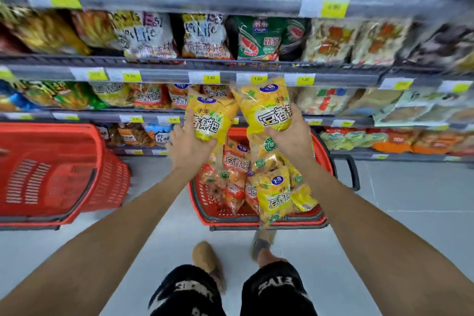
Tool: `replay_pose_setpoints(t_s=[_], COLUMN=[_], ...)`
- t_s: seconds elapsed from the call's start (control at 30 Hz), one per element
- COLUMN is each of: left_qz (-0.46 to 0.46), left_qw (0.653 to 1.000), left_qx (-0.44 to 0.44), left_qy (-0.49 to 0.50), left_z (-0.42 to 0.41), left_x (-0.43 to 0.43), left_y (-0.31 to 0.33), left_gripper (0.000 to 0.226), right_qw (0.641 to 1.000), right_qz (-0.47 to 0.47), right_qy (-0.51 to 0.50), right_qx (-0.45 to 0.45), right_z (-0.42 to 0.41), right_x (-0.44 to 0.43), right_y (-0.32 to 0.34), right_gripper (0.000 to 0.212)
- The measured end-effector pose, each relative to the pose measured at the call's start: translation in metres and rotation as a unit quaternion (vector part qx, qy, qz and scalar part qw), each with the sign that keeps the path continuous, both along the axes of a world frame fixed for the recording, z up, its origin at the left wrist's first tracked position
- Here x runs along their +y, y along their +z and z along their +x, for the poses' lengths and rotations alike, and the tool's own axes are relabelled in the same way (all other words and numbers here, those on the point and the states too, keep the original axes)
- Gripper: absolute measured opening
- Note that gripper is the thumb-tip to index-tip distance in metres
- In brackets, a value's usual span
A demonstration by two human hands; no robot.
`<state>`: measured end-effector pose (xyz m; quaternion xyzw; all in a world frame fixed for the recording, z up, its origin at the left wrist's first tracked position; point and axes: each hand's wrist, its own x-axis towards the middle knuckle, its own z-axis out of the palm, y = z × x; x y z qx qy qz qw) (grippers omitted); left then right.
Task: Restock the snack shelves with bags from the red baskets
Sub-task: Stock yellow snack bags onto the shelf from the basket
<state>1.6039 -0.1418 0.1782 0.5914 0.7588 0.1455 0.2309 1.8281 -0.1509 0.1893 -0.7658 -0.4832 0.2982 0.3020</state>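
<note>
Left hand [188,147]: held one yellow snack bag [209,119].
Right hand [292,136]: held a second yellow snack bag [266,108].
Red basket [230,220]: beneath both, held more bags [272,197].

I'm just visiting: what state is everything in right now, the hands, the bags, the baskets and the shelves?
left hand, grips the left yellow bag
right hand, grips the right yellow bag
left yellow bag, held up before the shelves
right yellow bag, held up, slightly higher
middle red basket, on the floor, full of bags
left red basket, no bags visible inside
shelves, stocked with snack bags
</note>
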Motion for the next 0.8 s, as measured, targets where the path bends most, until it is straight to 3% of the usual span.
replay_pose_setpoints(t_s=[0.13, 0.27, 0.37, 0.57, 0.8], left_qz=[0.093, 0.17, 0.225, 0.313, 0.325], left_qw=[0.995, 0.983, 0.969, 0.939, 0.937], left_qx=[-0.019, -0.017, -0.015, -0.015, -0.003], left_qy=[-0.034, -0.068, -0.105, -0.145, -0.125], left_z=[0.003, 0.016, 0.03, 0.07, 0.131], left_x=[0.003, 0.01, 0.014, 0.024, 0.05], left_y=[0.047, 0.094, 0.125, 0.18, 0.223], left_gripper=[0.096, 0.095, 0.092, 0.089, 0.088], right_qw=[0.995, 0.986, 0.973, 0.957, 0.944], right_qz=[0.092, 0.15, 0.196, 0.204, 0.219], right_qy=[-0.027, -0.067, -0.109, -0.18, -0.228], right_qx=[0.002, -0.032, -0.054, -0.1, -0.092], right_z=[0.009, 0.023, 0.032, 0.066, 0.119], right_x=[-0.007, -0.005, -0.003, 0.008, 0.031], right_y=[0.056, 0.106, 0.141, 0.195, 0.219], right_gripper=[0.068, 0.08, 0.069, 0.086, 0.08])
